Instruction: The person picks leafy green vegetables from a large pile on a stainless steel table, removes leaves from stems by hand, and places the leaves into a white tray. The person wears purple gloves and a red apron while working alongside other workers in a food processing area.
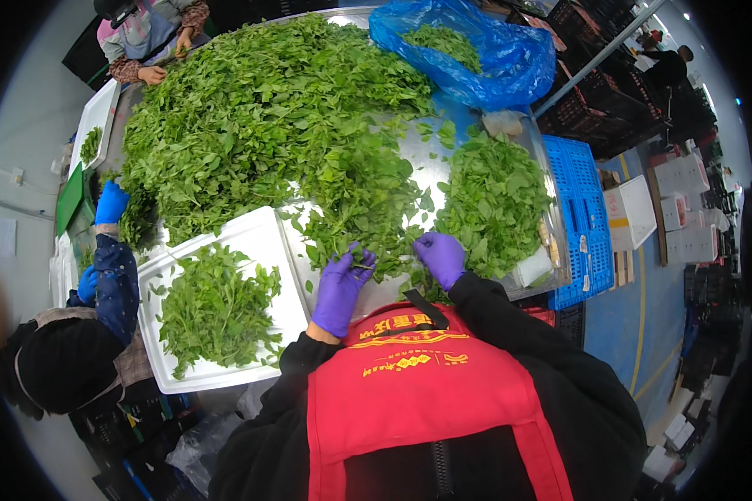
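My left hand, in a purple glove, pinches a leafy green sprig at the near edge of the heap. To its right is my right hand, also gloved in purple, its fingers curled in beside loose stems; whether a stem is between the fingertips is hard to see. Beyond both hands, a large heap of leafy greens spreads over the metal table. A separate pile of greens lies right of my right hand. Left of my left hand, a white foam tray holds a mound of greens.
A blue plastic bag with greens stands at the far right corner. Blue plastic crates line the table's right side. A blue-gloved co-worker is close on the left; another person works at the far left.
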The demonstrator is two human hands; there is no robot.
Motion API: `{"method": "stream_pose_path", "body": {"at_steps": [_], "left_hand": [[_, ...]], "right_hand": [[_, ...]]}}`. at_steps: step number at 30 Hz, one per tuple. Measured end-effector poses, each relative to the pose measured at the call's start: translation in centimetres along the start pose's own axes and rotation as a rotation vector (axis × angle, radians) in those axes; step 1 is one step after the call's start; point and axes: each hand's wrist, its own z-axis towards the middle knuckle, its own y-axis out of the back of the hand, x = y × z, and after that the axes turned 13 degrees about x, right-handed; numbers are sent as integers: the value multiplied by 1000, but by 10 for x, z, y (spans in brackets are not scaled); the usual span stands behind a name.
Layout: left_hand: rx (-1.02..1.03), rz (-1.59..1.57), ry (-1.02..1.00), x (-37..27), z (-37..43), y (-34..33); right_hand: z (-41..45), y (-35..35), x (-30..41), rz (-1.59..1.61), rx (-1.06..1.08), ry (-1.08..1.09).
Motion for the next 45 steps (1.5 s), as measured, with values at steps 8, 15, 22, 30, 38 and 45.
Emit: {"method": "stream_pose_path", "body": {"at_steps": [8,15,22,30,38,45], "left_hand": [[-31,-78,-19,5,2,7],[-2,-144,-75,-6,6,-8],[-139,-22,54,-7,6,-38],[-173,281,8,-8,2,-29],[95,70,-10,-10,-3,-33],[-53,612,10,-7,-5,-25]], "right_hand": [[-13,20,21,827,161,368],[-38,21,54,250,-125,463],[-50,20,81,-431,-301,777],[-52,7,83,-271,-180,781],[-32,14,76,911,632,202],[-36,7,85,896,674,156]]}}
